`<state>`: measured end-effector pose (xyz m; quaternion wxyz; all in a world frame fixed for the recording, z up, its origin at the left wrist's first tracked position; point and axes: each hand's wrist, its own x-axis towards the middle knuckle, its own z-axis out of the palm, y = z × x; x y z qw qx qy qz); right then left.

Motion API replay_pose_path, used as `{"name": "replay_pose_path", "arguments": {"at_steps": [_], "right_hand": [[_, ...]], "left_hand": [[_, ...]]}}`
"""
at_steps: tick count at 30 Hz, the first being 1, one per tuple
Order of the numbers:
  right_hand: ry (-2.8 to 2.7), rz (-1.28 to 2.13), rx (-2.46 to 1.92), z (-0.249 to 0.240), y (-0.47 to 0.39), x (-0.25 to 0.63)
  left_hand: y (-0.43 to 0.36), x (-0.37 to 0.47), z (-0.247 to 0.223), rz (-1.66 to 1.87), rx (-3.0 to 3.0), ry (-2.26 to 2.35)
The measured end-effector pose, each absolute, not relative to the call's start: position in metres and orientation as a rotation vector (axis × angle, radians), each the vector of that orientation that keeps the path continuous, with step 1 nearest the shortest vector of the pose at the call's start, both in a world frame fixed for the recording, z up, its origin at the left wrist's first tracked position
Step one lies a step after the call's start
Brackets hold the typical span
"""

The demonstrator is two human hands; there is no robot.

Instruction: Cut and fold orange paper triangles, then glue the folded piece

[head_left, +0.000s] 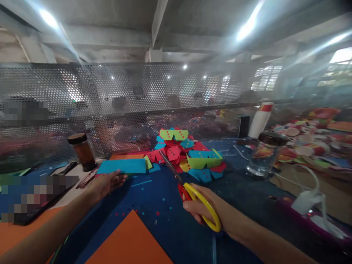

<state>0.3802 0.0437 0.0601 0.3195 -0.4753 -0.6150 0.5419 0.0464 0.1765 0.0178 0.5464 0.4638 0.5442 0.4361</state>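
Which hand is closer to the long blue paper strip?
Left. The left hand is at the near edge of the long blue paper strip; the right hand, holding scissors, is farther away, off to its right.

Scissors (180,181), piled paper cutouts (205,161) and a perforated metal partition (132,86) mark this craft workshop.

A jar of brown contents (84,154) is standing before a perforated screen (110,88). Across the worktop (233,190), a clear jar (262,157) is standing near a white cylinder (260,123), and a white plug (306,201) is sitting on a purple power strip (298,218).
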Motion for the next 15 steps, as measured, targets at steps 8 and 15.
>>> {"name": "replay_pose_path", "arguments": {"at_steps": [8, 15], "right_hand": [[-1.740, 1.301, -1.319, 0.055, 0.045, 0.386], [-1.827, 1.183, -1.437, 0.053, 0.044, 0.387]], "left_hand": [[0.168, 0.057, 0.000, 0.873, 1.966, 1.402], [0.162, 0.071, -0.004, 0.736, 2.480, 1.304]]}}
